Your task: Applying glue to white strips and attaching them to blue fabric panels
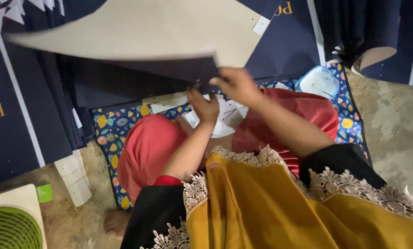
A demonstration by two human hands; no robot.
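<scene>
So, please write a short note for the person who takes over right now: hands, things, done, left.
Right hand: pinches the near corner of the big card sheet, lifted, brown side up, dark blue below.
Left hand: rests on the small white paper pieces in the lap.
Things: dark blue sheets stacked at left; white strips on the floor; patterned mat underneath.
Done: sheet raised.
Left: cannot tell from this view.

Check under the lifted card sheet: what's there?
Under the card sheet, held by the right hand: flat navy sheets, and white paper cutouts by the left hand. The floor beneath is covered.
</scene>
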